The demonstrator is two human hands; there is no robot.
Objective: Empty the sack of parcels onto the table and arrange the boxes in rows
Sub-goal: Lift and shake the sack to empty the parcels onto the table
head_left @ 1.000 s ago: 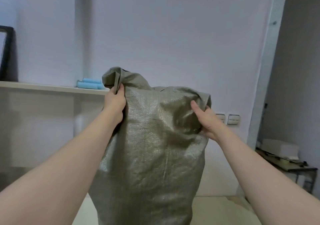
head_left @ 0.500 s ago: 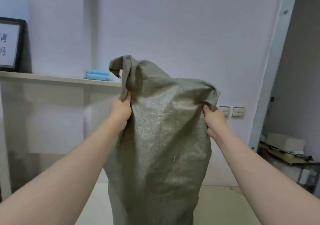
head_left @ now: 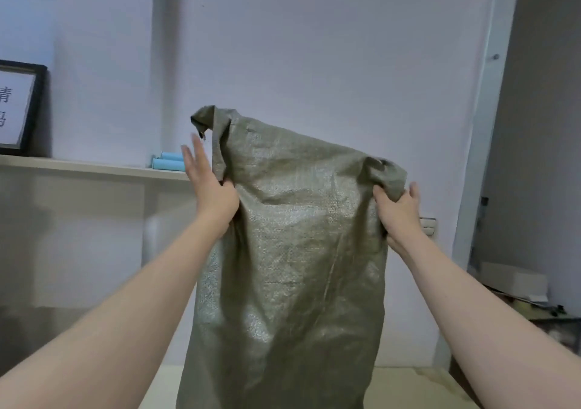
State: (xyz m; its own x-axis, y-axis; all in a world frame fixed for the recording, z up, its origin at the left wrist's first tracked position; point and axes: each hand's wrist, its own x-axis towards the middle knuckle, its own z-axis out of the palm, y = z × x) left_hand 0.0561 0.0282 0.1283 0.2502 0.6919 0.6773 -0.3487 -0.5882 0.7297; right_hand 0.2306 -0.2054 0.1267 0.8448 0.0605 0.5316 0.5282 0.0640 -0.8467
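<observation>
1. we hold the big grey-green sack (head_left: 292, 251) up high in front of us, over the pale table (head_left: 418, 383), and it hangs down long and floppy

2. half a second ago our left hand (head_left: 211, 188) was closed tight on the top corner of the sack. now its fingers (head_left: 197, 152) are spread out and point up, so that hand has mostly let go. only the thumb side is tucked into the cloth, and we cannot tell if it is pinching it

3. our right hand (head_left: 396, 212) is clenched on the other top corner, with the cloth bunched in it, the same as before

4. the sack has come up higher than it was a second ago, and the corner by our left hand stands up by itself like a little ear

5. we cannot see any boxes. the bottom of the sack is cut off at the edge of the view, so we cannot tell if parcels have dropped out

6. we think the left hand is opening to take a new grip, maybe higher up or lower down, so we can shake the sack again

7. the sack looks thin and flat, so we guess it is nearly empty, and putting boxes in rows should come soon

8. behind us are a shelf (head_left: 94, 168) with blue rolls (head_left: 168, 161) and a framed sign (head_left: 19, 106)
</observation>
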